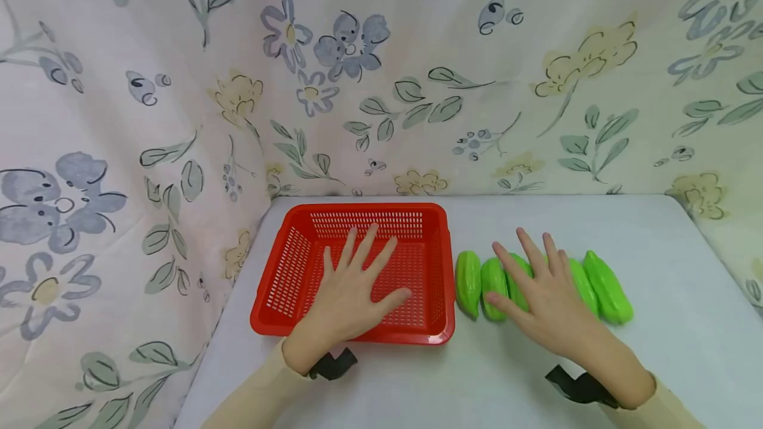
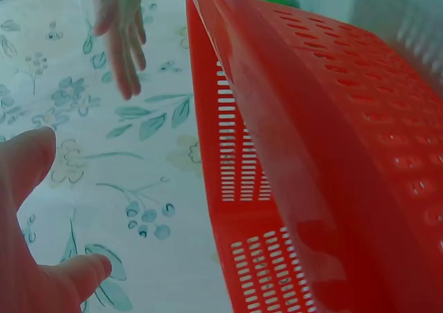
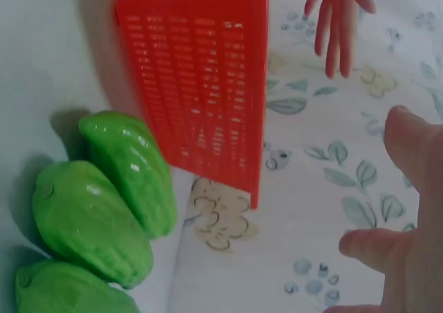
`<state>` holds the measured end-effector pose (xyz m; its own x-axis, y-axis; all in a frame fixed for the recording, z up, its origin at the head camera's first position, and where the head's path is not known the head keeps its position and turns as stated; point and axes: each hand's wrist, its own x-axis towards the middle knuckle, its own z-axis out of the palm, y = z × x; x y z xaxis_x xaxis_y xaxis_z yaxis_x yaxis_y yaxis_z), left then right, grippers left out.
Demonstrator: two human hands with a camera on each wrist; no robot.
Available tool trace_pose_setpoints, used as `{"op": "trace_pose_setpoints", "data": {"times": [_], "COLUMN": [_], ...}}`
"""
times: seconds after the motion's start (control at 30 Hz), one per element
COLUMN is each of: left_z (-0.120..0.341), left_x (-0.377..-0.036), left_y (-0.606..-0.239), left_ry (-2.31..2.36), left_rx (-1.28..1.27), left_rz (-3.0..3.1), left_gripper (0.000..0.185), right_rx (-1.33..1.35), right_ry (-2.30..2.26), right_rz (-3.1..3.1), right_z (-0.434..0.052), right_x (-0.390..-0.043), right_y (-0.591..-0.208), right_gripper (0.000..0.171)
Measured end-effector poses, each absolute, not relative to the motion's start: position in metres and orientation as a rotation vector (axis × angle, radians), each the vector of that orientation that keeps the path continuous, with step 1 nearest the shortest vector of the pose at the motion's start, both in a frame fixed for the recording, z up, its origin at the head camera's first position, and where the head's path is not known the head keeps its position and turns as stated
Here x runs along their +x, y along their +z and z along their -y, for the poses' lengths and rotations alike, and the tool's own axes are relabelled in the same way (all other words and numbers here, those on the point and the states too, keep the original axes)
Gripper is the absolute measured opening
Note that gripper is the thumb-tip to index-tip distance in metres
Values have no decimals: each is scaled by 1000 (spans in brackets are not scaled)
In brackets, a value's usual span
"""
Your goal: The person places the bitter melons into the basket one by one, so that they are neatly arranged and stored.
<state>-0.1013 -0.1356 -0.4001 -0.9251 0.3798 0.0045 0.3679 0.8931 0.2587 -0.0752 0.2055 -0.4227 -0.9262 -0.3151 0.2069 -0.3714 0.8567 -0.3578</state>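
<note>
Your left hand (image 1: 352,296) is spreading its fingers wide and straight over the near part of the red basket (image 1: 366,208), thumb pointing toward two o'clock, and your right hand (image 1: 545,300) is likewise stretching its fingers, pointing toward eleven o'clock above the row of green fruits (image 1: 493,286). Your left palm is hiding part of the basket's floor, while your right is covering the row's middle, so the exact count is not showing. From your left hand the row is lying at three o'clock, with the basket's right wall standing between; the leftmost fruit (image 1: 467,280) is resting just beside that wall, and whether they are touching you cannot tell. The rightmost fruit (image 1: 608,286) is leaning its tip toward eleven o'clock. Further back, a black band (image 1: 332,365) is crossing your left wrist and another black band (image 1: 578,386) your right, with pale sleeves (image 1: 262,389) running toward seven and five o'clock. Everything is sitting on a white table (image 1: 477,376), and a floral cloth (image 1: 417,98) is hanging at twelve o'clock, curving round toward nine and three.
</note>
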Motion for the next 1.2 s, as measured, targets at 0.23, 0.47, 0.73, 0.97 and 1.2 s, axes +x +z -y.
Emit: {"op": "trace_pose_setpoints", "data": {"times": [0.23, 0.47, 0.73, 0.97, 1.2], "left_z": [151, 180, 212, 237, 260], "left_x": [-106, -110, -109, -109, -108], "left_y": [-399, -404, -415, -423, -429], "left_ry": [415, 453, 493, 554, 616], "left_rx": [545, 434, 328, 250, 129], "left_rz": [-3052, -3100, -3113, -3168, -3174], "left_gripper": [87, 82, 80, 76, 72], "right_rx": [514, 500, 481, 426, 326], "right_ry": [599, 629, 621, 634, 703], "right_rz": [2887, 2872, 2851, 2862, 2887], "right_z": [-221, -243, -264, -280, -298], "right_x": [-79, -83, -85, -86, -87], "right_y": [-426, -436, -445, -448, -453], "right_gripper": [83, 81, 80, 78, 76]}}
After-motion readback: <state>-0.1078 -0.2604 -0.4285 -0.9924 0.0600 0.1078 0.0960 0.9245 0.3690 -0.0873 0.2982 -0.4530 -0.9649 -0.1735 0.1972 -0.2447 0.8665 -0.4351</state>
